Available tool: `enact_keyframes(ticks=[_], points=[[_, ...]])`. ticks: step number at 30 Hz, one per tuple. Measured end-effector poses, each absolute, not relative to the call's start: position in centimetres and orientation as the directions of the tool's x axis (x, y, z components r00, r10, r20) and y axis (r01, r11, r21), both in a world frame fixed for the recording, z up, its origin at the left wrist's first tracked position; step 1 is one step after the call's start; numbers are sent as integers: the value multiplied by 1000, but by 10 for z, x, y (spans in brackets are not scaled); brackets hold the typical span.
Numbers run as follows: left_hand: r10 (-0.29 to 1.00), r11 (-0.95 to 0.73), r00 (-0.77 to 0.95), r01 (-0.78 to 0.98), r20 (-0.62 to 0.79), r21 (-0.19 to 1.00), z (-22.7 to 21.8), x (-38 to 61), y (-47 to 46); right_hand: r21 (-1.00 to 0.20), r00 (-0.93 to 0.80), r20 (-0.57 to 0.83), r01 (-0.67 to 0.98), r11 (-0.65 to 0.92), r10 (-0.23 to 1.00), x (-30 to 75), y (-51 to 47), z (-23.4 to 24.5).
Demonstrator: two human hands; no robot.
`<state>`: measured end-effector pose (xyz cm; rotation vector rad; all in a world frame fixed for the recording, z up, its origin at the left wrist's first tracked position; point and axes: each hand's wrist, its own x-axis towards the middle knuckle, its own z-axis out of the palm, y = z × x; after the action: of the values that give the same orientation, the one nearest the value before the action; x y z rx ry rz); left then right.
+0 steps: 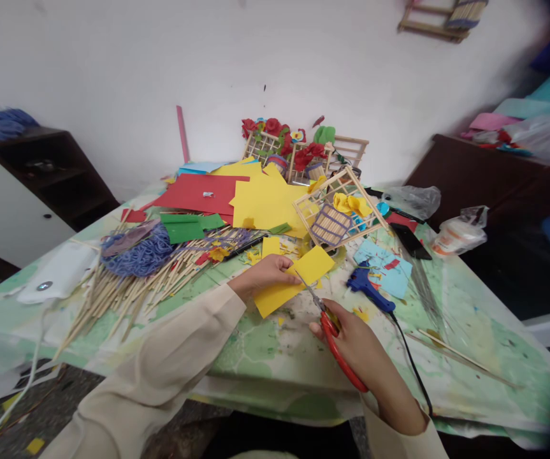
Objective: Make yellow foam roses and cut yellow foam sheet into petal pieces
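My left hand [271, 271] pinches a sheet of yellow paper [275, 299] over the front middle of the table. Red-handled scissors [336, 354] are gripped in my right hand [358, 338]. Their blades reach into the sheet, just right of my left fingers, with a part of the paper [317, 262] on each side of the cut. Small yellow scraps lie on the tablecloth beneath. Right of the paper rests a blue glue gun [370, 287], its black cord trailing to the table's front edge.
Wooden sticks [112, 296] and purple yarn [138, 248] are piled at left, beside a white device [57, 274]. Red sheets [198, 191] and yellow sheets [267, 201] lie behind. A stick frame [341, 210] with yellow flowers leans at the back. Thin wires [425, 290] and a wrapped tub [459, 236] are at right.
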<state>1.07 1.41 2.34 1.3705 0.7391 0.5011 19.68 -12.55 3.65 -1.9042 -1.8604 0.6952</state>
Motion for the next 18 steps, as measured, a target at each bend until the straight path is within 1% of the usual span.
enact_keyframes(ticks=[6,9,18], points=[[690,150,700,111,-184,982,24,10,15,-586,-2,-115,807,-66,993,196,-125,40],[673,162,718,89,-176,983,27,10,14,-591,3,-131,802,-81,991,195,-125,42],[673,202,707,107,-217,974,27,9,14,-614,-21,-132,787,-65,991,193,-126,44]])
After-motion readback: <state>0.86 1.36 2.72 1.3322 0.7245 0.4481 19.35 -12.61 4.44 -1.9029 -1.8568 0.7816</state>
